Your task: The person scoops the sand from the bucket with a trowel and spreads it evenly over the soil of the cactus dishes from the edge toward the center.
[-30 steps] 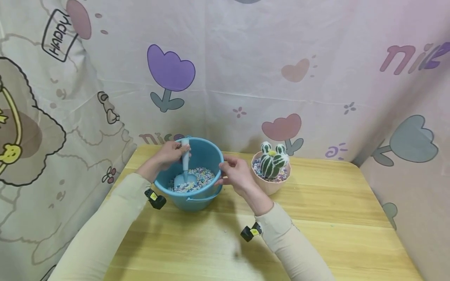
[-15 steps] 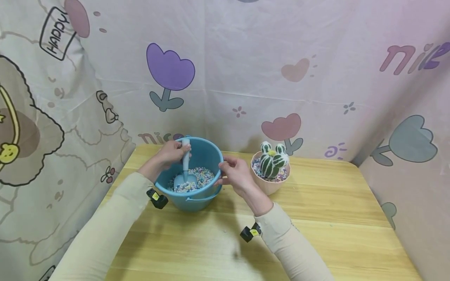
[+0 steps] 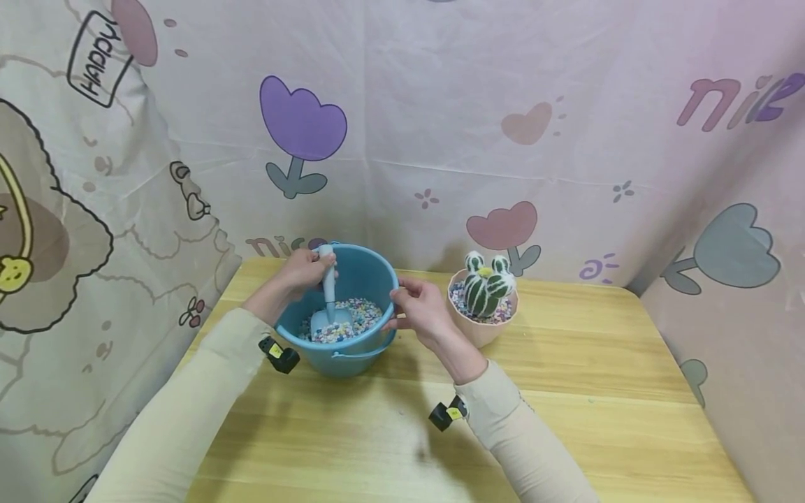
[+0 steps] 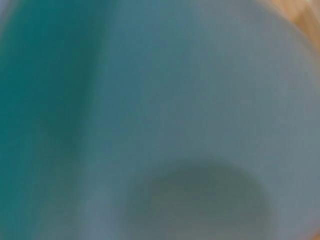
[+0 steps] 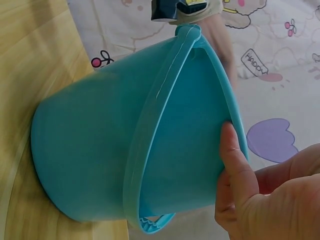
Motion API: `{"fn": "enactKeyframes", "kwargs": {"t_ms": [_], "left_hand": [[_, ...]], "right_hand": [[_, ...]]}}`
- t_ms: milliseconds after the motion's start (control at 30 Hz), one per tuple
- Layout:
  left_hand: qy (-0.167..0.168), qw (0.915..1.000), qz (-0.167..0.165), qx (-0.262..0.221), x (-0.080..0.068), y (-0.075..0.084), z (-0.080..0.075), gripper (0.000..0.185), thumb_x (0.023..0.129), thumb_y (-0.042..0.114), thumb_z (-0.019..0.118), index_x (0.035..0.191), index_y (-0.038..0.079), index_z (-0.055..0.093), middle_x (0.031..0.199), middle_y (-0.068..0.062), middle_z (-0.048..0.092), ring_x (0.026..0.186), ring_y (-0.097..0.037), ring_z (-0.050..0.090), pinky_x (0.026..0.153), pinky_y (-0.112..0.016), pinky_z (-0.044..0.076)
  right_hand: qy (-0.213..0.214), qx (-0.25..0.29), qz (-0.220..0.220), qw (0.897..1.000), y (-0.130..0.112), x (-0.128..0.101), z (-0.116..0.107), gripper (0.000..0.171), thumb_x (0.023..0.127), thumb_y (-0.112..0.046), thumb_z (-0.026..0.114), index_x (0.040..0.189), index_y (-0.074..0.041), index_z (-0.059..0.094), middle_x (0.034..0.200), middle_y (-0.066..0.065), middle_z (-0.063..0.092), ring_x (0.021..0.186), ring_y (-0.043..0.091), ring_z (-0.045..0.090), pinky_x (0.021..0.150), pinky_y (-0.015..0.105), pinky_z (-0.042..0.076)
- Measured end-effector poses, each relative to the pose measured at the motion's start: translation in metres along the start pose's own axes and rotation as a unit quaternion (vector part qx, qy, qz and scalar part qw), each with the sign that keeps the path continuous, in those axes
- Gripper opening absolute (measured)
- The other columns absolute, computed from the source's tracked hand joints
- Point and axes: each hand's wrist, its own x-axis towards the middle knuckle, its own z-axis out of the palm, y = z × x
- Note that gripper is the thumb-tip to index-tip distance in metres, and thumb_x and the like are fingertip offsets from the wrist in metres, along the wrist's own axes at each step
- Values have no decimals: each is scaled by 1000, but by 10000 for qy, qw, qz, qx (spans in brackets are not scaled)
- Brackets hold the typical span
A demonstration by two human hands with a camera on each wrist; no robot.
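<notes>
A blue bucket [image 3: 371, 276] stands on the wooden table [image 3: 566, 391], part filled with coloured pebbles [image 3: 358, 316]. My left hand [image 3: 307, 271] grips the handle of a pale blue scoop [image 3: 329, 300], whose blade rests in the pebbles. My right hand [image 3: 418, 307] holds the bucket's right rim; in the right wrist view the thumb [image 5: 235, 165] lies along the bucket [image 5: 125, 150] by its rim. The left wrist view shows only a blurred blue surface. Right of the bucket stands a pink pot [image 3: 481, 334] with a striped cactus [image 3: 486, 288] and pebbles.
A cartoon-printed cloth [image 3: 440, 126] hangs close behind the table and down both sides. Bare tabletop spreads in front of the bucket and to the right of the pot.
The scoop's handle and my left hand have shifted slightly left inside the bucket. The right hand, bucket and pot stay where they were.
</notes>
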Motion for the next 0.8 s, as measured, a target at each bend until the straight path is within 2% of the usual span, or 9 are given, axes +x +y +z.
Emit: {"fn": "enactKeyframes", "kwargs": {"t_ms": [133, 333, 467, 700, 800], "left_hand": [[45, 9998, -115, -173, -1, 2, 1, 49, 116, 29, 39, 139, -12, 53, 131, -27, 60, 119, -36, 59, 115, -57, 52], [182, 9982, -293, -493, -4, 8, 3, 53, 117, 29, 34, 146, -14, 45, 138, -30, 56, 133, -42, 58, 118, -57, 49], [318, 9974, -375, -528, -6, 9, 3, 55, 117, 31, 34, 148, -13, 45, 143, -31, 57, 137, -43, 57, 117, -56, 51], [499, 9948, -514, -718, -8, 10, 5, 58, 116, 36, 36, 150, -9, 47, 147, -28, 58, 137, -40, 57, 117, -51, 51], [560, 9942, -488, -779, -9, 10, 5, 59, 116, 37, 37, 150, -10, 47, 147, -27, 59, 136, -38, 58, 114, -47, 53]], "right_hand": [[-12, 3, 9, 10000, 1, 0, -1, 41, 105, 0, 54, 145, 9, 55, 94, 12, 65, 69, 16, 69, 72, 38, 70], [-37, 51, 32, 10000, 0, 0, -1, 42, 106, -2, 54, 147, 8, 54, 98, 14, 65, 75, 18, 70, 68, 33, 69], [-51, 19, 48, 10000, 0, 0, -1, 43, 106, -3, 54, 148, 7, 53, 104, 17, 67, 78, 18, 70, 69, 34, 69], [-56, -77, 54, 9999, 1, 0, -2, 45, 106, -4, 55, 150, 5, 52, 126, 33, 65, 81, 18, 72, 75, 38, 69], [-63, -5, 48, 10000, 1, 0, -2, 45, 106, -2, 54, 150, 6, 51, 129, 36, 63, 80, 19, 72, 74, 36, 69]]}}
